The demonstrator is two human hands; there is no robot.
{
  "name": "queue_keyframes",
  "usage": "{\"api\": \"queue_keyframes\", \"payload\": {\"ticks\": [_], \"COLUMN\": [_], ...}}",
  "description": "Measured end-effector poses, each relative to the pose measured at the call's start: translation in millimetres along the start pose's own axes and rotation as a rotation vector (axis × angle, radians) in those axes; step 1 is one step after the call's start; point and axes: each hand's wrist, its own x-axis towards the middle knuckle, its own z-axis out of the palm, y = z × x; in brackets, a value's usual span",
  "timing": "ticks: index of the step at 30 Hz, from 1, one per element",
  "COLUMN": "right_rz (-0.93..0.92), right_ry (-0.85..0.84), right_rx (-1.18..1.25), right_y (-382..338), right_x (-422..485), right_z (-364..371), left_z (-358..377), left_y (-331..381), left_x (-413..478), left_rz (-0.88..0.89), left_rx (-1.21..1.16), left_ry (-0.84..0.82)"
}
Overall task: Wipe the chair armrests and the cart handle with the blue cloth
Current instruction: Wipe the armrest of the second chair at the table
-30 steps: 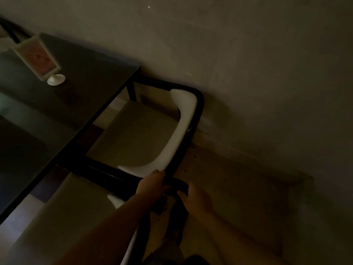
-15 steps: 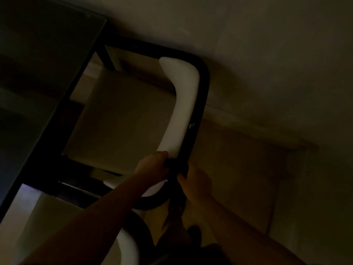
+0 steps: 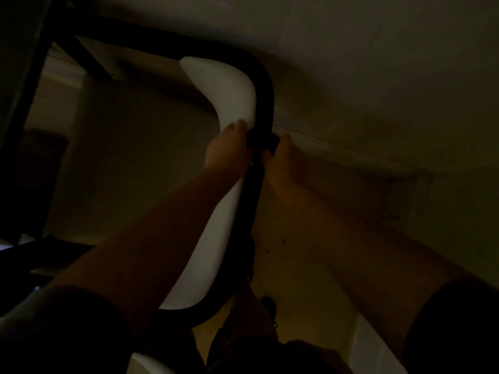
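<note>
Armrest runs near-far; both hands grip blue cloth w/ fingers.

1. Two hands are seen: left hand and right hand.
2. One blue cloth is seen between them.
3. One white armrest is counted.
4. One black frame tube is counted.

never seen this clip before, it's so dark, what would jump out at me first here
The pale curved chair back stands out most against the dim room, running from upper centre down toward the lower left, edged by a black tube frame. At mid-frame both hands meet on that tube: the left hand and right hand grip it from either side, with a scrap of blue cloth showing between them.
</note>
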Motion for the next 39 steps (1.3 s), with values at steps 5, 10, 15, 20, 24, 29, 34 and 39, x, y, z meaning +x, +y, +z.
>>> {"api": "queue_keyframes", "payload": {"ticks": [5,10,15,20,24,29,34,39], "right_rz": [-0.101,-0.186,-0.268,-0.275,-0.265,-0.180,-0.166,-0.148], "right_ry": [0.090,0.141,0.156,0.098,0.069,0.001,-0.102,-0.258], "right_rx": [-0.156,-0.158,-0.231,-0.200,-0.167,-0.031,0.083,0.037], "right_y": [-22,-46,-51,-44,-25,10,39,76], "right_x": [86,159,178,149,96,15,-72,-157], "right_z": [-26,-37,-40,-35,-21,0,27,52], "left_z": [-13,-19,-26,-28,-23,-2,14,31], "left_y": [16,19,11,17,8,-1,-28,-53], "left_x": [86,149,162,139,86,3,-95,-196], "left_rz": [0.071,0.075,0.116,0.059,0.035,0.031,-0.055,-0.162], "left_rx": [0.043,0.074,0.150,0.111,0.018,-0.029,-0.032,-0.033], "left_ry": [0.122,0.243,0.298,0.238,0.192,0.159,0.075,0.017]}}
